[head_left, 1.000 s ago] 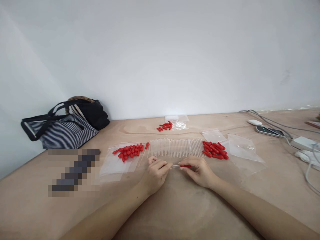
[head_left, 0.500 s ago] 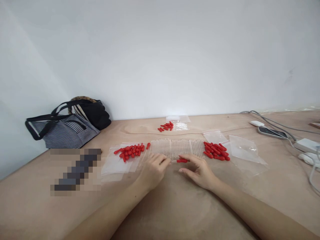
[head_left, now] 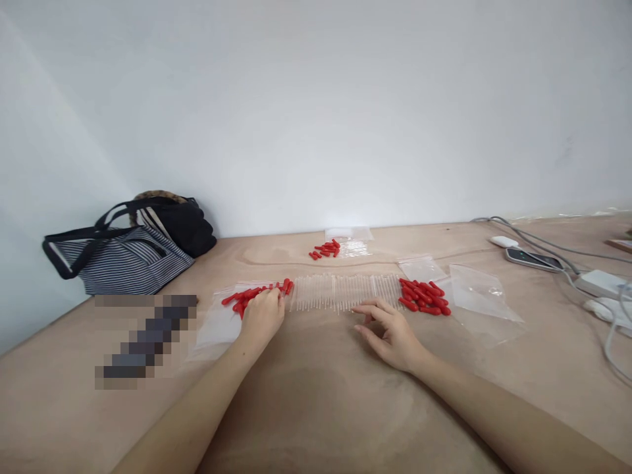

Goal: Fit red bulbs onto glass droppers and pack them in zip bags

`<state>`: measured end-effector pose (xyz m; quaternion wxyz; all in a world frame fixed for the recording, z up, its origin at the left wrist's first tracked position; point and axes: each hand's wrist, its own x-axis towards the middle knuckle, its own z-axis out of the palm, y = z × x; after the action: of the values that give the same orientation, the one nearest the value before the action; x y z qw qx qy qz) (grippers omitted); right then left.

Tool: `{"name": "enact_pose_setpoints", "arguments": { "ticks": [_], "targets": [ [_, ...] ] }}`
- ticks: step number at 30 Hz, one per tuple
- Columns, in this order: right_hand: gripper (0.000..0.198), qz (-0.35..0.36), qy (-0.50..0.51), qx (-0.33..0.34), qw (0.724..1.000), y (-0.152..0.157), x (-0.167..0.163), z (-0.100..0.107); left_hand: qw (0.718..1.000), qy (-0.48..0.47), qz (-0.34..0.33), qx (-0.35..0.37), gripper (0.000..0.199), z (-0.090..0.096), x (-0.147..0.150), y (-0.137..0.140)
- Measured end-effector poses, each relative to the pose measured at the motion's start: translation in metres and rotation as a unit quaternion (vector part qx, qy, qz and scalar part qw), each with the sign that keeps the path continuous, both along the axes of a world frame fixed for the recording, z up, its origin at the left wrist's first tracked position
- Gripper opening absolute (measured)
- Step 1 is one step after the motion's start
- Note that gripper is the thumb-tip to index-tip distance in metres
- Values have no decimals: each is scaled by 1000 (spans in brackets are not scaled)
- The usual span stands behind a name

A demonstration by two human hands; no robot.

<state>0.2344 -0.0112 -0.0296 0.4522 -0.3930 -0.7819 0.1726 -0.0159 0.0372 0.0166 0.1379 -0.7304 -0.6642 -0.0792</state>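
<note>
My left hand (head_left: 264,313) reaches over the left pile of red rubber dropper bulbs (head_left: 241,297), its fingers bent down and closed among them. Whatever lies between those fingertips is hidden. Under this pile is a clear zip bag (head_left: 217,322). My right hand (head_left: 388,332) hovers low near the table, thumb and fingers apart, holding nothing. Its fingertips are close to the near edge of a long row of thin glass dropper tubes (head_left: 345,291), laid side by side. At the row's right end sits another heap of red bulbs (head_left: 424,297).
Flat plastic bags (head_left: 484,296) lie to the right. Farther back are smaller red bulbs (head_left: 326,249) and short clear tubes (head_left: 354,248). A striped bag (head_left: 138,260) stands at the left; a blurred dark patch (head_left: 153,336) is nearer. Cables, a dark device (head_left: 533,259) and white adapters (head_left: 602,283) occupy the right.
My left hand has moved left from the middle to the left pile. The red bulb and tube between my hands are gone from there. My right hand has hardly moved and is now free.
</note>
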Motion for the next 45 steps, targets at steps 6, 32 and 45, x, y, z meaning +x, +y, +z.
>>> {"name": "enact_pose_setpoints", "arguments": {
  "ticks": [6,32,45],
  "targets": [
    [26,19,2,-11,1000,1,0,-4,1000,14,-3,5,22,-2,-2,3],
    [18,-316,-253,15,914,11,30,13,994,89,55,34,32,8,26,4],
    [17,-317,-364,-125,867,16,61,32,952,-50,-302,14,11,-23,45,-36]
  ]
}}
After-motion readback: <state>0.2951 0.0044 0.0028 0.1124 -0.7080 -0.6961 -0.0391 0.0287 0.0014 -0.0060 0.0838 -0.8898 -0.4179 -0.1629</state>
